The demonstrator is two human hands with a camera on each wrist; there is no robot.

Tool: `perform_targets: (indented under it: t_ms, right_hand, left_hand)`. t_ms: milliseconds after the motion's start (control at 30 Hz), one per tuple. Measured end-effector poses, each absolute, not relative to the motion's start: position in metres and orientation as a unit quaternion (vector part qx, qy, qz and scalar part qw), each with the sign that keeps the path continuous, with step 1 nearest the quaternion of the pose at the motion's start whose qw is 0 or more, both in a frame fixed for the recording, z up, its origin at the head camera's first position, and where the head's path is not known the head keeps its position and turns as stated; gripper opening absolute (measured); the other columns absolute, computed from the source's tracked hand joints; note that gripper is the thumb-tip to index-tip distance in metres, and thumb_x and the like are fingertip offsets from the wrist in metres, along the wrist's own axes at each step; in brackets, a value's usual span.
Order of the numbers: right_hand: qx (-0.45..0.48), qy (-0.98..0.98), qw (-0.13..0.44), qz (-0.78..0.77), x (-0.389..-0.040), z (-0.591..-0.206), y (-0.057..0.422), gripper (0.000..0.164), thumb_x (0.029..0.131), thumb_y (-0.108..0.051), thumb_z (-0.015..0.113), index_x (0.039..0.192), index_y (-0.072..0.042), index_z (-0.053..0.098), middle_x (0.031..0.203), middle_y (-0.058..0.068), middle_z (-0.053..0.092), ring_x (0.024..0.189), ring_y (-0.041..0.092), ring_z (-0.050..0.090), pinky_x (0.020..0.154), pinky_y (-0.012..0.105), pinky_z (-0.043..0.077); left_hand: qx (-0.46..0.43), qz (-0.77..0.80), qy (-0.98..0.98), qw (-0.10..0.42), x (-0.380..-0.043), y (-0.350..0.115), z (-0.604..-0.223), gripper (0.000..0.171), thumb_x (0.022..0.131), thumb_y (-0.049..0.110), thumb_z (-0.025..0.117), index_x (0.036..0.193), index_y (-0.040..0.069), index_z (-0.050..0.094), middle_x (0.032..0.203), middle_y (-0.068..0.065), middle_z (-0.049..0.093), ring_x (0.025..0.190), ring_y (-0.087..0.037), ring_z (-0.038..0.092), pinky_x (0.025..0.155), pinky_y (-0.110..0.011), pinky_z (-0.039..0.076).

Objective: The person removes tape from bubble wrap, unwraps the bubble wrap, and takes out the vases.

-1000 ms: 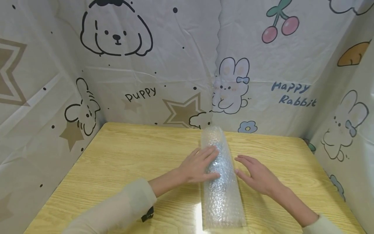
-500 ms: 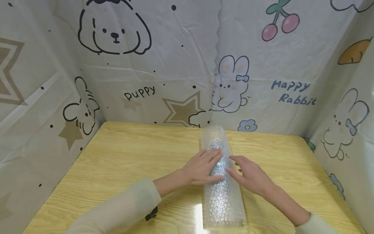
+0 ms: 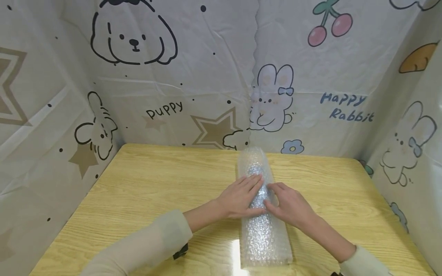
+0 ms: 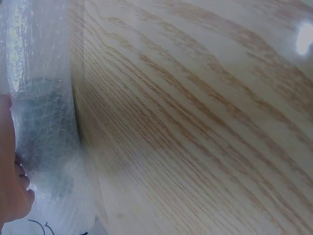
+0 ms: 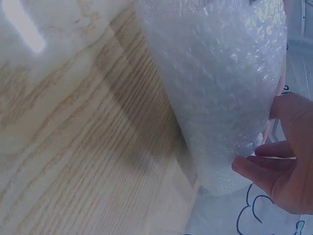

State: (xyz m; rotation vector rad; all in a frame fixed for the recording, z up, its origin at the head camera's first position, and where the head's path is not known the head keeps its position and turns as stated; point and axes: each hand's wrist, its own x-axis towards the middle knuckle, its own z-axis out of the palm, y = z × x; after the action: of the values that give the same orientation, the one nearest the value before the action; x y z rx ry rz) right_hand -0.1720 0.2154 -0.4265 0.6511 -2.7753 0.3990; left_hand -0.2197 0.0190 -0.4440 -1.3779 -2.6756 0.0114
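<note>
On wooden table point(image 3: 155, 180), left hand point(image 3: 239, 197) across bubble wrap point(image 3: 261, 239), printed cloth point(image 3: 203, 76) behind.

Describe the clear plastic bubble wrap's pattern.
The wrap has small, round bubbles, clearest in the left wrist view.

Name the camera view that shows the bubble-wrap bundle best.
The head view: the bubble-wrap bundle shows from end to end, though the left hand and right hand partly cover it. Each wrist view shows only one side, closer, cut off by the frame.
</note>
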Motion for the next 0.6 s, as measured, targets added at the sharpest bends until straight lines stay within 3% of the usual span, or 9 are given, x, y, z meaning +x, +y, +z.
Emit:
perform_targets:
  t_ms: [267,400,600]
  right_hand:
    - [0.243,-0.948,0.165,0.121,-0.1755,-0.4253,0.2109,0.034,0.078,-0.016,0.062,0.107,0.002,0.064,0.1,0.014,0.066,0.082,0.025,0.065,0.069,0.034,0.055]
    - [0.261,-0.94,0.198,0.092,-0.1778,-0.4274,0.2106,0.028,0.077,-0.012,0.062,0.101,0.002,0.067,0.091,0.012,0.068,0.069,0.019,0.065,0.058,0.028,0.055]
    - [0.289,-0.926,0.227,0.088,-0.1813,-0.4314,0.212,0.015,0.077,-0.006,0.062,0.089,-0.001,0.069,0.076,0.006,0.068,0.052,0.006,0.054,0.047,0.018,0.048]
  left_hand:
    - [-0.457,0.001,-0.887,0.063,-0.2192,0.0194,-0.4446,0.093,0.084,0.073,0.014,0.147,0.004,0.011,0.152,-0.011,0.008,0.138,-0.024,0.008,0.111,-0.038,0.013]
    - [-0.458,-0.003,-0.887,0.062,-0.2194,0.0205,-0.4452,0.094,0.084,0.073,0.014,0.147,0.003,0.011,0.152,-0.011,0.008,0.138,-0.024,0.008,0.111,-0.037,0.011]
    - [-0.46,-0.006,-0.886,0.065,-0.2195,0.0212,-0.4457,0.094,0.084,0.073,0.015,0.147,0.003,0.01,0.152,-0.012,0.008,0.138,-0.023,0.009,0.111,-0.036,0.011]
